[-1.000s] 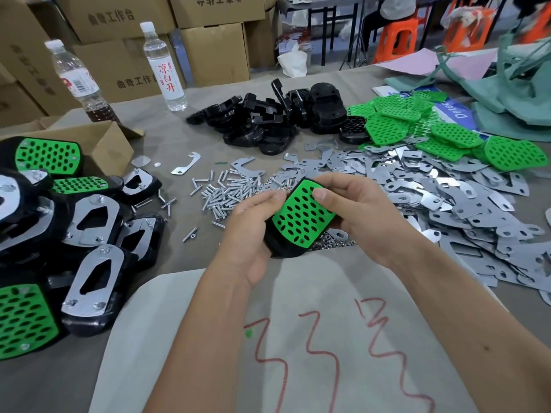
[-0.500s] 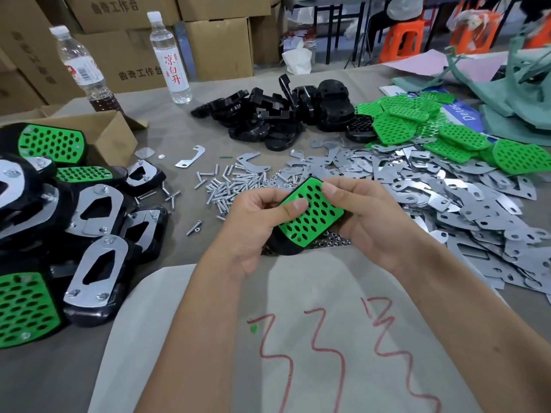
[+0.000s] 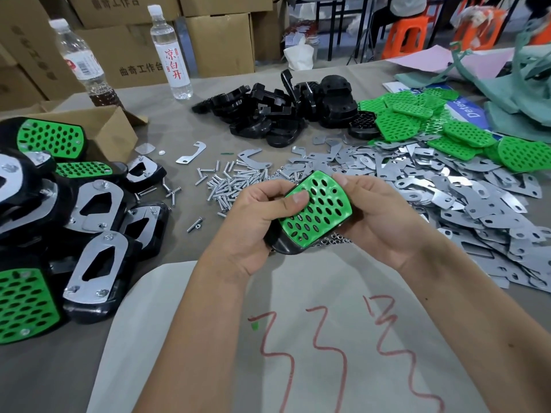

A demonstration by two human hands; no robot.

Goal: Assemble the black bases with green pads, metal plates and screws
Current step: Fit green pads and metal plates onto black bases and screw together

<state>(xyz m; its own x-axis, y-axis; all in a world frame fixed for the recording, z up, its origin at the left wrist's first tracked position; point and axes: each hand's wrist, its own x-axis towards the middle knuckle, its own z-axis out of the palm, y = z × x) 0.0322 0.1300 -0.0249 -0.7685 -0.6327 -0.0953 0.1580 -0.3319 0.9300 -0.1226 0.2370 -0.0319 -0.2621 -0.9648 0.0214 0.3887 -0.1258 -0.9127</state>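
My left hand [image 3: 256, 222] and right hand [image 3: 375, 216] gripped one black base [image 3: 281, 244], thumbs pressing its green pad [image 3: 317, 210] home, above the surface [image 3: 179, 138]. Next, I judged, came screws [image 3: 229, 183] and a metal plate [image 3: 441, 186] from beyond.

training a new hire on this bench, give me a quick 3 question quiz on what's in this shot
1. True or false: both hands grip one black base with a green pad on it.
2. The loose screws lie: A) beyond the left hand B) inside the cardboard box C) on the green pads.
3. What lies heaped beside the right hand?

Key: 1 true; 2 A; 3 metal plates.
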